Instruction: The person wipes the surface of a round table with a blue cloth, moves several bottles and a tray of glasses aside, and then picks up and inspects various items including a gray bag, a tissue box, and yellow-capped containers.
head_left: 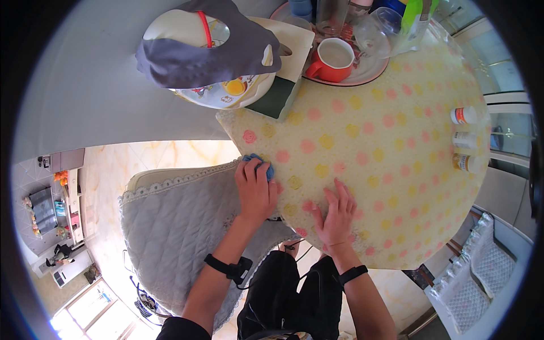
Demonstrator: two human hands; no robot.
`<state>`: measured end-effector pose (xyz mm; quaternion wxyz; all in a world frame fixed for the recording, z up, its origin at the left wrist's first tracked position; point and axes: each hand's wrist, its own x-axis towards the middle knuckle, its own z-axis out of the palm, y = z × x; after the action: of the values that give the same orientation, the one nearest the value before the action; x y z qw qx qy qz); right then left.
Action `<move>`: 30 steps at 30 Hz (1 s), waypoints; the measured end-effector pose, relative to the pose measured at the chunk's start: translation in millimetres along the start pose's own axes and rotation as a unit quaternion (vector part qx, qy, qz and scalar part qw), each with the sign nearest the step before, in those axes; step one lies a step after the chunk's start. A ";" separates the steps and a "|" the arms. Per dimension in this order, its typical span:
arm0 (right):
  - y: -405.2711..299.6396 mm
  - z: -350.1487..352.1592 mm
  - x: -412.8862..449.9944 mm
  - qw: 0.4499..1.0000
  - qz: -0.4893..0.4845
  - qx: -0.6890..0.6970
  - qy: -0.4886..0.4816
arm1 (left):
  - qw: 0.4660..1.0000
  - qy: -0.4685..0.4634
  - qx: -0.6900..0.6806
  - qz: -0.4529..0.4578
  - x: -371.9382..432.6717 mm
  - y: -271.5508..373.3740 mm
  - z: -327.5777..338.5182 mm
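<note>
My left hand [256, 189] is closed over a crumpled blue cloth [264, 168] at the left edge of the table. Its fingers press the cloth against the flower-patterned tablecloth [361, 140]. To the right, my right hand [335, 214] rests on the tablecloth near the table's front edge, fingers spread and holding nothing. Both wrists wear black bands.
A red mug [331, 60] stands on a round tray [369, 76] at the back, beside clear containers. Left of it, grey fabric [208, 63] drapes over a rounded object. Several small bottles [464, 139] stand far right. A quilted chair cover [178, 221] lies left.
</note>
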<state>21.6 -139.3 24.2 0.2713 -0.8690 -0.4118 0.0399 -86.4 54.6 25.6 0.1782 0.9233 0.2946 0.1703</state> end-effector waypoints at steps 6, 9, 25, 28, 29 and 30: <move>-1.1 1.2 -0.6 1.000 0.001 -0.001 -0.011 | 0.999 -0.018 0.008 0.046 25.9 -16.0 1.4; -2.3 -0.9 1.1 1.000 0.001 0.005 -0.010 | 0.994 0.058 -0.094 -0.015 74.4 -14.9 0.8; -2.7 1.0 1.6 1.000 0.017 0.009 -0.012 | 0.994 -0.025 -0.096 0.038 -3.6 11.0 5.9; -2.5 -1.7 2.4 1.000 0.020 0.008 -0.010 | 0.990 -0.044 -0.084 0.104 15.6 -3.3 7.4; -2.0 -3.0 2.4 1.000 0.021 0.012 -0.005 | 0.989 -0.042 -0.095 0.108 26.9 -6.0 6.7; -1.4 -3.2 1.9 1.000 0.024 0.011 -0.006 | 0.988 -0.038 -0.102 0.112 38.8 -7.5 6.3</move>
<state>22.9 -138.7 28.0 0.2771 -0.8755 -0.3919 0.0560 -57.6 82.4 25.0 0.2627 0.9332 0.1633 0.1830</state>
